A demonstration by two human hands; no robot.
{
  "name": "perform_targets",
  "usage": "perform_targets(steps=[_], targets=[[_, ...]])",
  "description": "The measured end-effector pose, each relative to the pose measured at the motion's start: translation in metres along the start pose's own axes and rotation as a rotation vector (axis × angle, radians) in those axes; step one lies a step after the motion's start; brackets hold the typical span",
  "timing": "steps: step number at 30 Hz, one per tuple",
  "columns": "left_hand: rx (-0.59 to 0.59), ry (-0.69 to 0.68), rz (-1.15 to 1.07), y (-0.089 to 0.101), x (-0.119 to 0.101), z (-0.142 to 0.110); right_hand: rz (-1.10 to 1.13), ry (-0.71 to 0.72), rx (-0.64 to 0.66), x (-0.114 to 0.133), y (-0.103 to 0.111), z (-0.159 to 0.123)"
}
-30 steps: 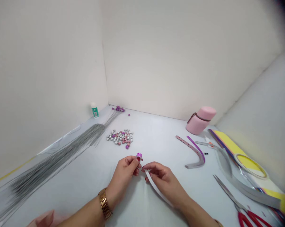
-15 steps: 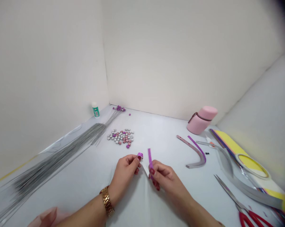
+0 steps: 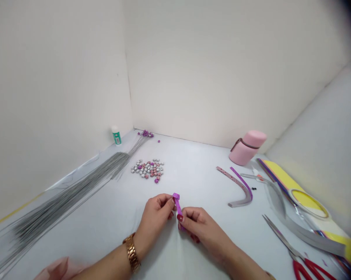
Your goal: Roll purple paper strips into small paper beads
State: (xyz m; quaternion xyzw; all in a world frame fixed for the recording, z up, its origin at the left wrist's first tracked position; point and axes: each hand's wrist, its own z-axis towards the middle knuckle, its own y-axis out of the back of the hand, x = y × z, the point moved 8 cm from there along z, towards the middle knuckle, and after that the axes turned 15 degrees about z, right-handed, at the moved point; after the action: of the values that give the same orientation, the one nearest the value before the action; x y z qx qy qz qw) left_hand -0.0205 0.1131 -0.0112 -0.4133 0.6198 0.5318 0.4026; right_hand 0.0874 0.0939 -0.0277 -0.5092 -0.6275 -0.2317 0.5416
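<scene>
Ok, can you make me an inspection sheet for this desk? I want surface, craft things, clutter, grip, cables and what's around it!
Surface: pale table, with tiny scraps near the scissors.
Craft things: a purple strip, folded at its far end; a pile of stars in silver, pink and purple beyond the hands.
Clutter: scissors and pink flask at the right; grey wires and a small bottle at the left.
Grip: left hand pinches the strip by its fold; right hand holds it nearer the person.
Cables: nothing seen.
Surroundings: pale walls behind and at the left.
</scene>
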Motion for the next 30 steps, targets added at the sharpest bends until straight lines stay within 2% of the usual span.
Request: perform_targets(steps=[4, 8, 12, 16, 20, 25, 28, 30], targets=[[0.023, -0.014, 0.032, -0.004, -0.003, -0.004, 0.098, 0.006, -0.091, -0.003, 0.009, 0.002], [0.087, -0.053, 0.105, -0.012, -0.007, -0.008, 0.122, 0.111, -0.176, 0.007, 0.017, 0.003], [0.125, -0.092, 0.154, -0.017, -0.010, -0.010, 0.156, 0.171, -0.159, 0.016, 0.014, 0.003], [0.124, -0.138, 0.205, -0.017, -0.016, -0.012, 0.100, 0.198, -0.158, 0.021, 0.013, 0.001], [0.154, -0.196, 0.323, -0.020, -0.022, -0.018, 0.127, 0.291, -0.324, 0.030, 0.031, -0.005], [0.260, -0.164, 0.328, -0.029, -0.015, -0.022, 0.400, 0.524, -0.640, 0.038, 0.072, -0.017], [0.325, -0.097, 0.256, -0.034, -0.008, -0.022, 0.454, 0.583, -0.709, 0.039, 0.083, -0.020], [0.334, -0.055, 0.202, -0.034, -0.005, -0.020, 0.454, 0.552, -0.667, 0.038, 0.080, -0.017]])
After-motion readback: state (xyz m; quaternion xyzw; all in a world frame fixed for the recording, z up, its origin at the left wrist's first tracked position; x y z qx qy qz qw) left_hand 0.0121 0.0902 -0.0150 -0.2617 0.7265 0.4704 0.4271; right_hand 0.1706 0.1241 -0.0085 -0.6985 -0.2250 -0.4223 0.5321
